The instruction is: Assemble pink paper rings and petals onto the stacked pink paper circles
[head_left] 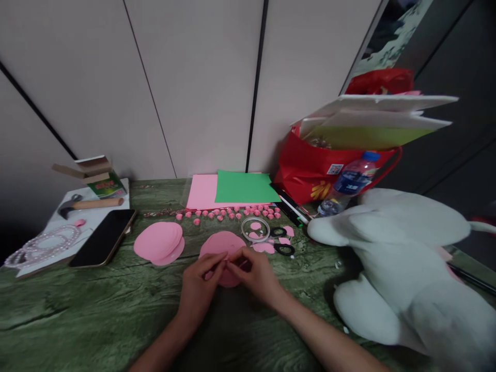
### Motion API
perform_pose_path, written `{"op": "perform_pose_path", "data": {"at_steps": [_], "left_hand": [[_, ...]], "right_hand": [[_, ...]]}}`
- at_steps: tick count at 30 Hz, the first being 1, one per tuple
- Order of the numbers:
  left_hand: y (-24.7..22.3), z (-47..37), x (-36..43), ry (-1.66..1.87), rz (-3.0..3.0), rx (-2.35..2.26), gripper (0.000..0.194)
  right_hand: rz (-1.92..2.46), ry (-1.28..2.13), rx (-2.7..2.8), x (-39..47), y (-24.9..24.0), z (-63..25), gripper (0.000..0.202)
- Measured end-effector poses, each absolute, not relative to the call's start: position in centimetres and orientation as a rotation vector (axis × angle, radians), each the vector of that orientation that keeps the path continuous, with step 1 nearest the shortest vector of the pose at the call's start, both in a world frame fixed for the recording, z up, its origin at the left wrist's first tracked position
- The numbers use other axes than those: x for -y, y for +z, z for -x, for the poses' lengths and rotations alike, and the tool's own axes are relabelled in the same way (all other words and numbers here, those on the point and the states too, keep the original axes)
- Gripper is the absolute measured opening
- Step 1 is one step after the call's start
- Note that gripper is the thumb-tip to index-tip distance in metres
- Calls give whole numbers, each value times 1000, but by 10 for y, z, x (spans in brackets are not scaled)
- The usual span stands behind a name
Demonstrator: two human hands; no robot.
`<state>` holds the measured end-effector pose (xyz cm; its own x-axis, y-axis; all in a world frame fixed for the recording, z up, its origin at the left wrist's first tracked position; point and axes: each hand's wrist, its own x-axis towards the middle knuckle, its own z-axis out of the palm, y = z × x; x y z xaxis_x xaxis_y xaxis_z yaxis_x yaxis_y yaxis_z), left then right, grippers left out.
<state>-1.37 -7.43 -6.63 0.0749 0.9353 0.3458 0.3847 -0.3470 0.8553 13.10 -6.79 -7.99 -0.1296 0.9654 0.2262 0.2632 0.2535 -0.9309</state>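
My left hand (201,283) and my right hand (256,273) meet fingertip to fingertip above a stack of round pink paper discs (220,241). Thumb and forefinger of each are pinched together on a small pink paper piece (227,262), mostly covered by the fingers. Left of the hands lies a second pile of pink paper circles (158,242). Just beyond my right hand are a roll of clear tape (243,229) and black-handled scissors (284,250), among pink paper scraps (264,248). Several small rolled pink paper flowers (197,221) lie in rows behind the discs.
Green card (248,187) and pink card (201,188) lie at the back. A white plush toy (403,268), a water bottle (351,181) and a red bag (294,170) crowd the right. On the left are a phone (104,238), hammer (96,203), bead strand (46,245) and small box (105,185).
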Motion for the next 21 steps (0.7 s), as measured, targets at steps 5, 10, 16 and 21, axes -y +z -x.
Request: {"op": "perform_pose_path", "data": {"at_steps": [5, 10, 16, 21], "left_hand": [[-66, 18, 69, 1284, -1725, -1330, 22], [-65, 21, 69, 1366, -1798, -1391, 22], [-61, 27, 72, 1439, -2094, -1424, 23], [-62, 30, 72, 1537, -2153, -1428, 24]], "right_hand": [[1447, 271, 1873, 44, -87, -167, 22], [1707, -58, 2032, 35, -96, -181, 21], [1422, 4, 2006, 42, -83, -174, 22], [977, 303, 2071, 59, -63, -159, 22]]}}
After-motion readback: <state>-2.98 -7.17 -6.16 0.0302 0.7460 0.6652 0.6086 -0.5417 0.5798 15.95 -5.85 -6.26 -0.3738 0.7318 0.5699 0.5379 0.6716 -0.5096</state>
